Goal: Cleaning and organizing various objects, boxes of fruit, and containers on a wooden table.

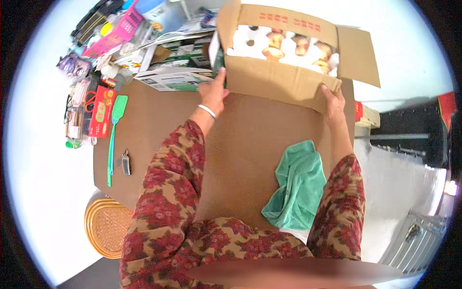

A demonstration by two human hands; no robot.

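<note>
An open brown cardboard box (274,77) stands at the far side of the table. White liner with round holes (241,47) shows inside it, and reddish-yellow fruits, perhaps apples or peaches (301,46), sit in several holes. My right hand (335,104) grips the box's near right corner, thumb on the front face. At the near left corner is my left hand (212,94), its fingers against the box's side, in the narrow gap beside a white and green carton (177,80). The fingertips there are partly hidden. A green cloth (297,184) lies crumpled near my right forearm.
The brown tabletop (238,144) holds a green fly swatter (117,115), a small dark key fob (126,164) and a red box (102,112) at left. A pink basket (115,34) and clutter crowd the far left. A wicker stool (108,227) stands below the left edge.
</note>
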